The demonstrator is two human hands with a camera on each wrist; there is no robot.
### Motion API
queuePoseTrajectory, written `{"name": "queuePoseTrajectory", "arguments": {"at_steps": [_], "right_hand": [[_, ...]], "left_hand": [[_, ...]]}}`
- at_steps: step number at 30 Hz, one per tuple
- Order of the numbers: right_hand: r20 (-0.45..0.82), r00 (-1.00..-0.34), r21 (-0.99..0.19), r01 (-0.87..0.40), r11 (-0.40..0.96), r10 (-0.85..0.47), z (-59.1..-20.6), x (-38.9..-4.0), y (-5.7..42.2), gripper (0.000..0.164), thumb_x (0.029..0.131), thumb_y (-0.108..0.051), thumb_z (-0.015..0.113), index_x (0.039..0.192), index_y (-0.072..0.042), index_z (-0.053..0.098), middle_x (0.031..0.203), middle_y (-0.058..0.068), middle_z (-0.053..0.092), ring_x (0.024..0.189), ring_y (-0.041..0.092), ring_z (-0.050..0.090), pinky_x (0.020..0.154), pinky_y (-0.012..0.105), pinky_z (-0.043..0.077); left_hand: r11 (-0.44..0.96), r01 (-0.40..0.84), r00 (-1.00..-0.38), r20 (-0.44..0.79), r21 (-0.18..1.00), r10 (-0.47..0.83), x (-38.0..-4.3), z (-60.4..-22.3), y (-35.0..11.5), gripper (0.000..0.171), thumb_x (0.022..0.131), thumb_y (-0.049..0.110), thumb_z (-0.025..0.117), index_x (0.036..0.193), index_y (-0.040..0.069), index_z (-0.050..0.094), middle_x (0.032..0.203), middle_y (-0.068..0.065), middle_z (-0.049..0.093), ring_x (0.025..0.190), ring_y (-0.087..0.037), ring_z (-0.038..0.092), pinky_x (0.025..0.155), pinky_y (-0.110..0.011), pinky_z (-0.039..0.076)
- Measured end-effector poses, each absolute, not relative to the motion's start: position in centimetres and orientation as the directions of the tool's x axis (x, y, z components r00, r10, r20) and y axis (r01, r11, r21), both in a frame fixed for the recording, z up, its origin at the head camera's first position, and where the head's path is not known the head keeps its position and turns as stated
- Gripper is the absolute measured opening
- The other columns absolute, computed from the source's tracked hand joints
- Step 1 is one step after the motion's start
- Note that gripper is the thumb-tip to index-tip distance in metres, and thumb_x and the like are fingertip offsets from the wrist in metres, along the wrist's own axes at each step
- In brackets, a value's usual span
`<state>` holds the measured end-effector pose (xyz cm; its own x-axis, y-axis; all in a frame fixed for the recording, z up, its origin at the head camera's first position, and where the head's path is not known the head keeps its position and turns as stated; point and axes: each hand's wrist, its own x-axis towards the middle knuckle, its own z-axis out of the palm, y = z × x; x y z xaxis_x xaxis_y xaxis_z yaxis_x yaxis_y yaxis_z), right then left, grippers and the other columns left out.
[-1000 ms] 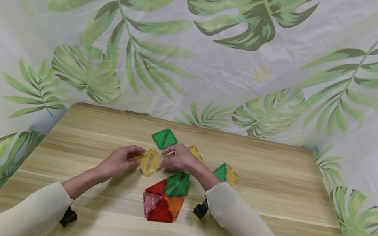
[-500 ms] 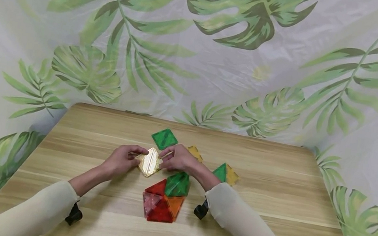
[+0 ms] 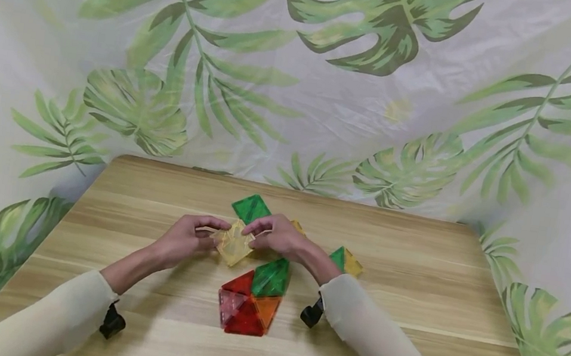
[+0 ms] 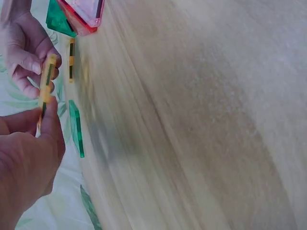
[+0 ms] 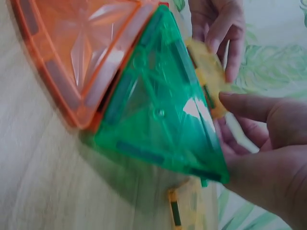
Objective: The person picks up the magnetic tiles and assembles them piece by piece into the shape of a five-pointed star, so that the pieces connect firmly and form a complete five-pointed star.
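Two joined yellow translucent magnetic tiles (image 3: 234, 247), forming a diamond, are between my hands at mid-table. My left hand (image 3: 183, 243) pinches their left corner between thumb and fingers. At the opposite corner my right hand (image 3: 276, 236) pinches them too. Seen edge-on in the left wrist view, the yellow tiles (image 4: 47, 79) are raised off the table. Nearer me stands a cluster of joined triangular tiles: red (image 3: 245, 322), pink (image 3: 231, 303), orange (image 3: 266, 308) and green (image 3: 270, 277). In the right wrist view the green tile (image 5: 163, 110) stands close in front of my right hand (image 5: 276, 143).
Behind the hands lies a green diamond of tiles (image 3: 251, 206). A yellow tile (image 3: 299, 227) shows partly past my right hand. Farther right lie a green triangle (image 3: 338, 257) and a yellow one (image 3: 353, 265), side by side. A leaf-print sheet (image 3: 326, 117) hangs behind the wooden table (image 3: 413, 279).
Both hands have brought the yellow tiles slightly right and tilted them; they now overlap the green diamond's near corner in the head view. The cluster keeps its place.
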<state>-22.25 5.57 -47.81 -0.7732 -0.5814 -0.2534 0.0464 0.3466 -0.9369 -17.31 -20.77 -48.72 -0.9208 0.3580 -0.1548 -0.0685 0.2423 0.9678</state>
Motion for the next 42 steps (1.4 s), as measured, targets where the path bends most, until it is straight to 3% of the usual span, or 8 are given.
{"name": "queuePoseTrajectory", "arguments": {"at_steps": [4,11,17,25,32,42], "right_hand": [[-0.221,-0.735,-0.955,0.028,0.297,-0.641,-48.1,-22.9,6.3,0.026,0.092,0.003,0.076,0.117,-0.004,0.078,0.115,0.008,0.074,0.105,0.016,0.064,0.092,0.031,0.055],[-0.216,-0.664,-0.968,0.051,0.245,-0.716,-48.5,-23.6,6.9,0.027,0.094,0.005,0.075,0.12,-0.003,0.077,0.108,0.006,0.074,0.1,0.017,0.064,0.087,0.029,0.055],[-0.212,-0.606,-0.974,0.063,0.219,-0.767,-48.6,-23.7,6.7,0.026,0.093,0.007,0.074,0.119,0.001,0.075,0.108,0.004,0.074,0.098,0.017,0.066,0.086,0.028,0.057],[-0.239,-0.544,-0.969,0.079,0.234,-0.804,-48.8,-24.1,6.2,0.026,0.093,0.011,0.072,0.119,0.007,0.072,0.103,0.005,0.074,0.094,0.017,0.068,0.081,0.026,0.058],[-0.278,-0.507,-0.956,0.062,0.287,-0.816,-49.1,-24.2,6.3,0.026,0.094,0.014,0.069,0.12,0.009,0.071,0.103,0.005,0.075,0.093,0.015,0.07,0.082,0.026,0.059],[-0.275,-0.455,-0.943,-0.047,0.331,-0.847,-49.7,-23.8,6.2,0.029,0.094,0.01,0.073,0.123,0.007,0.071,0.111,0.008,0.076,0.099,0.012,0.071,0.091,0.029,0.06]], "left_hand": [[0.174,-0.099,-0.9,-0.163,0.98,0.403,-17.5,-48.3,-21.2,0.038,0.1,-0.004,0.066,0.138,-0.01,0.062,0.144,-0.03,0.059,0.117,-0.028,0.071,0.096,-0.043,0.06],[0.15,-0.142,-0.844,-0.199,0.978,0.498,-17.3,-48.3,-21.8,0.036,0.097,-0.002,0.07,0.132,-0.011,0.064,0.131,-0.028,0.065,0.105,-0.029,0.075,0.095,-0.05,0.06],[0.172,-0.098,-0.822,-0.177,0.98,0.541,-17.3,-48.6,-21.7,0.033,0.091,-0.007,0.075,0.123,-0.01,0.069,0.12,-0.023,0.07,0.103,-0.03,0.075,0.091,-0.042,0.062],[0.252,0.016,-0.821,-0.131,0.968,0.555,-17.3,-48.9,-21.5,0.023,0.086,-0.003,0.083,0.108,-0.003,0.075,0.107,-0.017,0.075,0.098,-0.026,0.075,0.087,-0.033,0.062],[0.291,0.057,-0.815,-0.124,0.955,0.566,-16.9,-49.4,-21.1,0.02,0.086,-0.002,0.084,0.105,-0.002,0.076,0.103,-0.016,0.076,0.095,-0.027,0.075,0.084,-0.03,0.062],[0.299,0.025,-0.795,-0.162,0.954,0.584,-16.1,-50.3,-20.7,0.016,0.09,-0.006,0.078,0.105,-0.005,0.072,0.103,-0.018,0.077,0.098,-0.027,0.076,0.084,-0.028,0.062]]}}
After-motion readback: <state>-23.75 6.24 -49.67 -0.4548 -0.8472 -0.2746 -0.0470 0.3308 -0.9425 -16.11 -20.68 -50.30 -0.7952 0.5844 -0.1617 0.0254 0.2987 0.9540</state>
